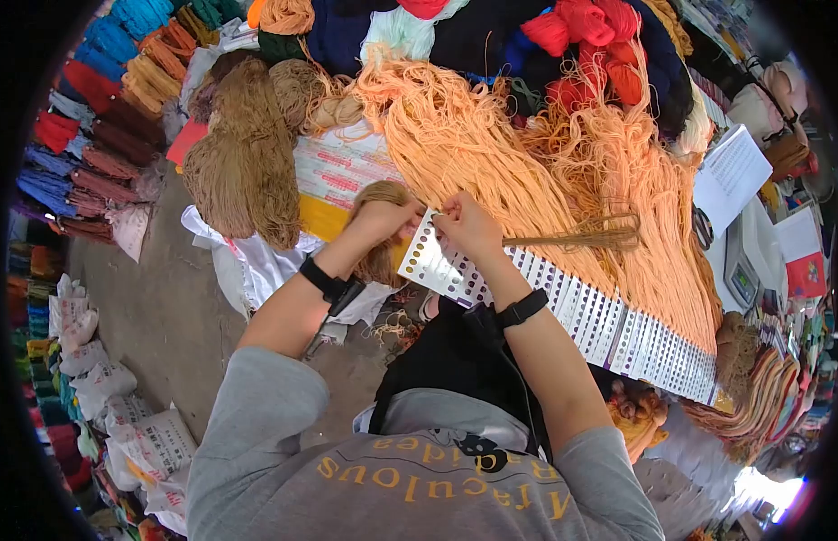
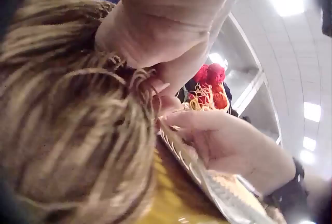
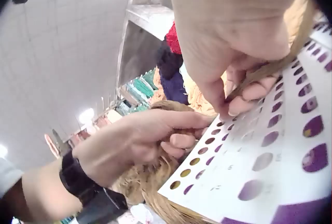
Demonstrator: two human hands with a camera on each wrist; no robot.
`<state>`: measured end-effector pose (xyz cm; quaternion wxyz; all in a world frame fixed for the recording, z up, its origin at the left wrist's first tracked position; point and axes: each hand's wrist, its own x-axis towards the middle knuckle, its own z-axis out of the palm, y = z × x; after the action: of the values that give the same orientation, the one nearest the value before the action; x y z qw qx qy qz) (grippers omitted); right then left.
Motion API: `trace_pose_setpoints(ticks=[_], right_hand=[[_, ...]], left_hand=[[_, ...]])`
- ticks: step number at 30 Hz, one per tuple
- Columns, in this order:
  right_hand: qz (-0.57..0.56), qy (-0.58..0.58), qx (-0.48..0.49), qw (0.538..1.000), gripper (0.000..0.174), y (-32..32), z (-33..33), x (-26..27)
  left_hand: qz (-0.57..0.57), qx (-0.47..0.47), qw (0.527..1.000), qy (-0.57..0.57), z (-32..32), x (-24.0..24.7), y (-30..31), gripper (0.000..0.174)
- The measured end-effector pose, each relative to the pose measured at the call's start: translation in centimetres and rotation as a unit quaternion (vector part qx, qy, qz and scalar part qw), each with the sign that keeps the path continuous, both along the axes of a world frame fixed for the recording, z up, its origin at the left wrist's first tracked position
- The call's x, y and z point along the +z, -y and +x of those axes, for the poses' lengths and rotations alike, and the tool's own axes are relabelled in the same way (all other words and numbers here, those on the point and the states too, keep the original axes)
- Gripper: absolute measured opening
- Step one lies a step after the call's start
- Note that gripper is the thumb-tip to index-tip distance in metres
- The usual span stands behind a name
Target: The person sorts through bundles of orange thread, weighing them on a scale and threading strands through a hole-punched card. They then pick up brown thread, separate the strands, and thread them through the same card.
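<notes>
My left hand (image 1: 387, 222) grips a brown yarn skein (image 1: 375, 263), which hangs below the fingers and fills much of the left wrist view. Close beside it, my right hand (image 1: 471, 227) pinches a thin bundle of brown yarn (image 3: 290, 53); its looped end trails rightward across the peach yarn in the head view. Both hands meet at the upper corner of a white colour card (image 1: 428, 257) with rows of round holes. In the right wrist view, brown and purple show through the holes (image 3: 194, 162), and the right fingertips (image 3: 239, 106) lie right at the card's edge.
Long peach yarn hanks (image 1: 491, 153) cover the table beyond the hands, with more overlapping cards (image 1: 608, 316) along the near edge. A large brown hank (image 1: 243, 153) lies to the left. Scissors (image 1: 703, 229) and a scale (image 1: 748, 270) are at the right.
</notes>
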<state>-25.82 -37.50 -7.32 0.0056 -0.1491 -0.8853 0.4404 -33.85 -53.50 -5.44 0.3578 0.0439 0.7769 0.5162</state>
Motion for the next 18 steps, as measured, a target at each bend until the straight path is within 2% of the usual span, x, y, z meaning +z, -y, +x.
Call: trace_pose_setpoints(ticks=[2, 5, 6, 9, 12, 13, 14, 16, 18], right_hand=[[-0.026, 0.021, 0.009, 0.999, 0.030, -0.1, 0.0, 0.2], [-0.035, 0.013, 0.013, 0.999, 0.030, -0.2, -0.1, -0.5], [-0.030, 0.003, 0.013, 0.999, 0.030, -0.2, -0.2, -0.5], [-0.020, 0.025, 0.002, 0.999, 0.026, 0.0, 0.0, 0.0], [-0.016, 0.030, -0.015, 0.999, 0.020, 0.3, 0.5, 1.0], [-0.013, 0.019, -0.015, 1.000, 0.020, 0.2, 0.5, 0.9], [-0.012, 0.009, -0.016, 1.000, 0.020, 0.3, 0.5, 0.7], [-0.031, -0.002, -0.014, 0.999, 0.020, 0.4, 0.6, 0.3], [-0.067, -0.005, -0.003, 0.998, 0.020, 0.0, 0.5, -0.2]], left_hand=[[0.062, 0.013, 0.996, -0.061, -1.6, -0.5, 1.8, 0.018], [0.082, -0.004, 0.992, 0.099, -2.3, -0.4, 2.1, 0.021], [0.073, 0.036, 0.990, 0.119, -2.0, -0.1, 1.5, 0.022], [0.099, 0.047, 0.994, 0.012, -0.7, 0.1, 0.8, 0.019], [0.182, 0.052, 0.963, 0.190, -2.8, 3.0, 2.3, 0.017], [0.254, 0.002, 0.936, 0.245, -4.2, 4.6, 3.7, 0.014], [0.278, 0.025, 0.940, 0.195, -5.3, 6.0, 5.6, 0.014], [0.388, 0.078, 0.906, 0.149, -5.6, 8.6, 7.1, 0.017], [0.392, 0.054, 0.904, 0.162, -4.7, 9.2, 6.3, 0.020]])
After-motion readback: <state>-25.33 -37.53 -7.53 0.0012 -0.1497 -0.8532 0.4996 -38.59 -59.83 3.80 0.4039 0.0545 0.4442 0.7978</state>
